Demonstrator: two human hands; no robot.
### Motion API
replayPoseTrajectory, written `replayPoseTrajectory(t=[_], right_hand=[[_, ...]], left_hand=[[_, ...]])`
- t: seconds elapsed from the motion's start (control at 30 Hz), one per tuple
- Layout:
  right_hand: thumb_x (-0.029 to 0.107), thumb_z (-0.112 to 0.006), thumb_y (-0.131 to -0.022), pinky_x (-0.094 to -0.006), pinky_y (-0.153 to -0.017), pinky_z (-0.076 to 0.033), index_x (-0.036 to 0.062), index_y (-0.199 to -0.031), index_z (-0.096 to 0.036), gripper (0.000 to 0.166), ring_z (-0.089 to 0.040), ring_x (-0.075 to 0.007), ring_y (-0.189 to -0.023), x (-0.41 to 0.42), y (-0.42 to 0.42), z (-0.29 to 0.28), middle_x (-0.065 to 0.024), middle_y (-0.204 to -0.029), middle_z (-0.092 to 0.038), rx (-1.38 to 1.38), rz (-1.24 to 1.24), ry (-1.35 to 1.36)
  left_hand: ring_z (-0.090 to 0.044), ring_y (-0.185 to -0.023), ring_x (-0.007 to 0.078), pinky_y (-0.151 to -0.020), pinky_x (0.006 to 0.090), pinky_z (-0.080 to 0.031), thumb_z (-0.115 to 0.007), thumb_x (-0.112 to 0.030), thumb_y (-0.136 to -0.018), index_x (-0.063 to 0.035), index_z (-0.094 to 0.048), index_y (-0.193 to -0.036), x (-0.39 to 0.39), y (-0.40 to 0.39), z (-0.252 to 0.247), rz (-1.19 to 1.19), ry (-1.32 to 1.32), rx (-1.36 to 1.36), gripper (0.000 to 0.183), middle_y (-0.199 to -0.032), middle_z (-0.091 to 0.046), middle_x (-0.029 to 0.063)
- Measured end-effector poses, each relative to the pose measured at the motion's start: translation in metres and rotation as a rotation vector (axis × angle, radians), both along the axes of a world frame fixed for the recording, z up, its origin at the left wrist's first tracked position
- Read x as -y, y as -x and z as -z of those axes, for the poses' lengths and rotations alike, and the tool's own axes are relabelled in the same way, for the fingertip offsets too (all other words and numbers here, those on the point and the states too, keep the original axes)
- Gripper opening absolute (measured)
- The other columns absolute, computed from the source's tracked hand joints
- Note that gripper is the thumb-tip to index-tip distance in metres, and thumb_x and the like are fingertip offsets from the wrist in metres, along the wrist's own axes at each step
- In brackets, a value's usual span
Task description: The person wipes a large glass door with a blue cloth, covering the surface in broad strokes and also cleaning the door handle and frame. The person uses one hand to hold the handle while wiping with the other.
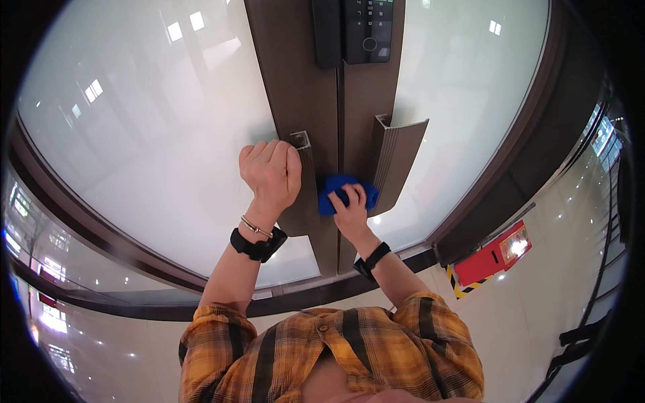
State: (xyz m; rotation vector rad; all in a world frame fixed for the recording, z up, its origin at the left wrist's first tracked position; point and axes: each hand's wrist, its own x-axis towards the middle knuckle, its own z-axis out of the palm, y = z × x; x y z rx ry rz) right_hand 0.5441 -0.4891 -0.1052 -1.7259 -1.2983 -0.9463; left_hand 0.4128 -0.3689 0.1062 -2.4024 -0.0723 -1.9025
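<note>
A brown-framed double door with frosted glass panels (176, 151) stands in front of me. My left hand (271, 171) is wrapped around the upper part of the left metal door handle (297, 206). In my right hand (351, 211) is a bunched blue cloth (340, 189), pressed on the door frame between the two handles, close to the inner side of the right metal door handle (403, 161). A black electronic keypad lock (368, 32) is mounted above the handles. Part of the cloth is hidden under my fingers.
A red box (478, 264) stands on the glossy tiled floor (504, 322) at the right, with black and yellow striped tape (471, 287) along its edge. A dark threshold strip (312, 298) runs below the door. Dark railing-like bars curve along the far right.
</note>
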Motion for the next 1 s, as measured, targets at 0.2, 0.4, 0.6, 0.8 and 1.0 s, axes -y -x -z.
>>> replayPoseTrajectory(t=[0.2, 0.4, 0.6, 0.8, 1.0], right_hand=[[-0.007, -0.068, -0.068, -0.0531, -0.102, -0.047, 0.0152, -0.129, -0.062, 0.065, -0.049, -0.0425, -0.119, 0.030, 0.020, 0.016, -0.0147, -0.126, -0.050, -0.212, -0.088, 0.145], [-0.010, -0.059, -0.065, -0.0551, -0.103, -0.044, 0.0057, -0.126, -0.063, 0.063, -0.049, -0.0483, -0.124, 0.004, 0.008, -0.148, -0.0247, -0.134, -0.051, 0.035, -0.083, -0.471], [-0.009, -0.067, -0.066, -0.0569, -0.106, -0.044, 0.0095, -0.124, -0.065, 0.061, -0.040, -0.0525, -0.136, -0.021, -0.001, -0.117, -0.0270, -0.148, -0.042, 0.049, 0.071, -0.193], [-0.002, -0.069, -0.076, -0.0453, -0.090, -0.057, 0.0195, -0.122, -0.068, 0.052, -0.044, -0.0417, -0.132, 0.014, 0.001, 0.061, -0.0111, -0.143, -0.048, -0.060, -0.002, 0.133], [-0.008, -0.068, -0.073, -0.0478, -0.095, -0.054, 0.0168, -0.126, -0.066, 0.059, -0.049, -0.0427, -0.122, 0.071, 0.012, 0.127, -0.0128, -0.140, -0.049, -0.438, -0.103, 0.437]], left_hand=[[-0.046, -0.056, 0.0239, -0.062, 0.0365, -0.032, -0.059, -0.007, -0.087, -0.0071, -0.055, -0.067, -0.004, -0.003, 0.003, -0.004, -0.015, 0.043, 0.021, -0.060, -0.050, 0.0051], [-0.047, -0.056, 0.0224, -0.062, 0.0360, -0.031, -0.060, -0.009, -0.088, -0.0086, -0.056, -0.067, -0.006, 0.001, 0.004, -0.033, -0.025, 0.000, 0.021, -0.061, -0.052, 0.0034], [-0.047, -0.057, 0.0230, -0.062, 0.0359, -0.031, -0.058, -0.009, -0.088, -0.0077, -0.058, -0.069, -0.005, -0.002, 0.002, -0.008, -0.034, 0.009, 0.019, -0.063, -0.054, 0.0042], [-0.047, -0.057, 0.0232, -0.063, 0.0357, -0.032, -0.056, -0.007, -0.089, -0.0066, -0.057, -0.069, -0.006, -0.002, 0.004, -0.029, -0.028, 0.003, 0.020, -0.062, -0.052, 0.0048], [-0.046, -0.056, 0.0217, -0.063, 0.0352, -0.031, -0.057, -0.010, -0.089, -0.0082, -0.057, -0.067, -0.007, -0.005, 0.004, -0.025, -0.050, 0.032, 0.022, -0.061, -0.053, 0.0029]])
